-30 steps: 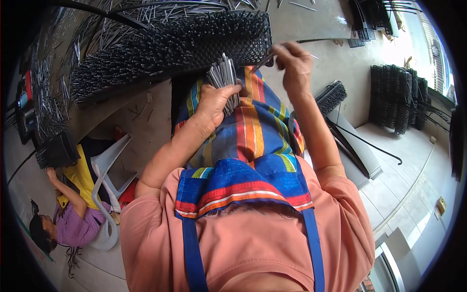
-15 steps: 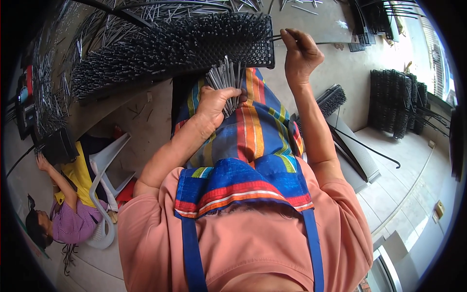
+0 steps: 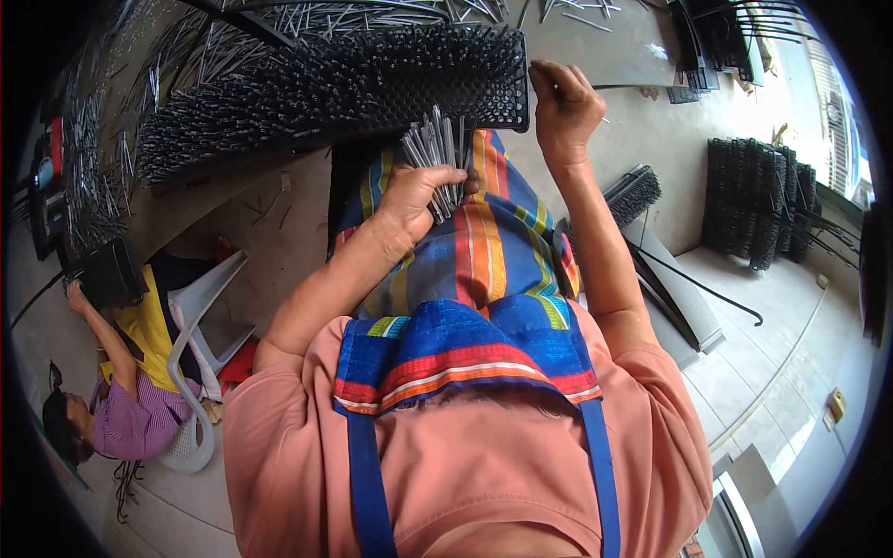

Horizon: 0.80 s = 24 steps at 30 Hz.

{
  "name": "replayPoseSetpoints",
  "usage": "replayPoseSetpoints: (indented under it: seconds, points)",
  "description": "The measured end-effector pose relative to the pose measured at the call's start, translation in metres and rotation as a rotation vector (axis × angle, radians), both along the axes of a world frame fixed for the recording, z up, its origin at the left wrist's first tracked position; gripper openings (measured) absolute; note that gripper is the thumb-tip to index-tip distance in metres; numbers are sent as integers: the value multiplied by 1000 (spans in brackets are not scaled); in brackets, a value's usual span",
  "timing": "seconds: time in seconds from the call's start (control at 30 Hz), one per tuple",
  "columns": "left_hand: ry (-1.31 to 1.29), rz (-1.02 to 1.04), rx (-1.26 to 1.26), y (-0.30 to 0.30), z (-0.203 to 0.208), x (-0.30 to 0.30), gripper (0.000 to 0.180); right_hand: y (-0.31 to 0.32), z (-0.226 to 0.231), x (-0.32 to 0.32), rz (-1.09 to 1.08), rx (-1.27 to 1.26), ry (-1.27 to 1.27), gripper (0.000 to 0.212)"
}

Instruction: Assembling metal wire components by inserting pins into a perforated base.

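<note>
A long black perforated tray (image 3: 507,113) lies across the top of the view, its holes densely filled with upright thin dark rods (image 3: 307,88). Below its near edge, my left hand (image 3: 409,200) is closed around a loose bundle of thin grey rods (image 3: 433,139), held over my striped apron (image 3: 484,246). At the tray's right end, my right hand (image 3: 569,116) is raised with thumb and fingers pinched together beside the rim. Whatever sits between those fingertips is too small or hidden to make out. Open holes show at the tray's right end and along its near side.
Loose rods (image 3: 326,20) are heaped behind the tray and along the left. On the left a person in a purple striped shirt (image 3: 139,418) sits by a grey plastic chair (image 3: 191,372). Black bristled pieces (image 3: 753,200) stand stacked at right, near a dark hooked rod (image 3: 716,290).
My right hand has shifted slightly left and down, closer to the tray's end. The thin dark rod seen earlier between its fingers and the tray no longer shows. My left hand keeps its bundle.
</note>
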State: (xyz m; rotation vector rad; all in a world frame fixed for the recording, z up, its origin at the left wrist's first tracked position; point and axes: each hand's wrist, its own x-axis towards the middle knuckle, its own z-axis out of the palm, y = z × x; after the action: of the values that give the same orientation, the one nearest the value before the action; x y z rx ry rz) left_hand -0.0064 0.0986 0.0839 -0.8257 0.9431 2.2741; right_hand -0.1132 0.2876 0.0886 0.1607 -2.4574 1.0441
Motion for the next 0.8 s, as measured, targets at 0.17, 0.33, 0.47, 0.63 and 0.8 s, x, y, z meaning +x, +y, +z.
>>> replayPoseSetpoints:
  seconds: [0.17, 0.33, 0.47, 0.63, 0.8]
  points:
    - [47, 9, 128, -2, 12, 0, 29, -15, 24, 28, 312, -416, -822, 15]
    - [83, 33, 68, -6, 22, 10, 30, -31, 18, 44, 370, -686, -1136, 10]
    - [171, 139, -258, -23, 1, 25, 23, -45, 22, 38, 273, -747, -938, 8]
    - [37, 165, -136, -31, 13, 31, 21, -81, 26, 17, 287, -771, -351, 5]
    - [88, 165, -100, -40, -2, 28, 22, -105, 10, 3, 414, -576, -90, 6]
